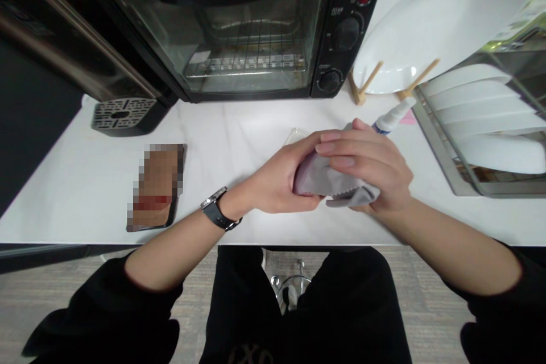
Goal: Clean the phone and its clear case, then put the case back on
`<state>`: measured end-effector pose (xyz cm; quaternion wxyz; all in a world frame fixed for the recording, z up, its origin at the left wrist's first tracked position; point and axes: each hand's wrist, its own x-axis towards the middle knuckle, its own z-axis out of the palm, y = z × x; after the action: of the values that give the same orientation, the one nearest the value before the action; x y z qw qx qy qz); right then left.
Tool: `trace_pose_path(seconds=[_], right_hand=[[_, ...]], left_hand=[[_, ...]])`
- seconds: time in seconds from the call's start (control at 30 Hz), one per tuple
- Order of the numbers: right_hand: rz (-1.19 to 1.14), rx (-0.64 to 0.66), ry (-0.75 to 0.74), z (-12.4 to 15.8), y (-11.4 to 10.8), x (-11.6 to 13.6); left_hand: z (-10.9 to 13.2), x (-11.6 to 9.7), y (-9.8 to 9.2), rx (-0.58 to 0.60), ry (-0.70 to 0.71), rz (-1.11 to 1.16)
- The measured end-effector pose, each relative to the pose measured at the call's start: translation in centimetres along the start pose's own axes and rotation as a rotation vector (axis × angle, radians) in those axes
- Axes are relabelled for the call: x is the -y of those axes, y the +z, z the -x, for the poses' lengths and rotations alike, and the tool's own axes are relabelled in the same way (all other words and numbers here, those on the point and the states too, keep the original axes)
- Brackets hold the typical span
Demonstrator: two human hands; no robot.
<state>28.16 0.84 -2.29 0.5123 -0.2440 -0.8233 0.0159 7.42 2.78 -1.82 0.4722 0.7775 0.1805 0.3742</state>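
Note:
My left hand [279, 176] is closed around a purplish object with a rounded edge [303, 180], mostly covered, so its kind is unclear. A grey cloth with a zigzag edge [356, 196] lies over that object. From the right, my right hand [375, 162] presses the cloth down on it, fingers together and bent across the top. Both hands are just above the white counter. Behind my right hand, a white spray bottle [392, 116] shows its upper part. A clear, flat item [296, 136] lies partly hidden behind my left hand.
A black toaster oven [213, 94] stands at the back. To the left are a dispenser with a drip tray [123, 115] and a phone [156, 185] with its screen blurred. White plates [426, 23] on a wooden stand and a dish rack [464, 187] are at right.

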Motion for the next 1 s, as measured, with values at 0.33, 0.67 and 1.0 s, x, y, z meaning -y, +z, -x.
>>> trace_pose_path(seconds=[0.33, 0.67, 1.0], right_hand=[[0.031, -0.195, -0.021, -1.0, 1.5, -1.5], [0.099, -0.069, -0.226, -0.2, 0.0, 0.6], [0.068, -0.188, -0.089, -0.5, 1.2, -0.3]], left_hand=[[0.3, -1.4, -0.5, 0.046, -0.017, -0.171], [0.0, 0.1, -0.1, 0.057, -0.026, -0.038], [0.6, -0.9, 0.1, -0.003, -0.020, -0.060]])
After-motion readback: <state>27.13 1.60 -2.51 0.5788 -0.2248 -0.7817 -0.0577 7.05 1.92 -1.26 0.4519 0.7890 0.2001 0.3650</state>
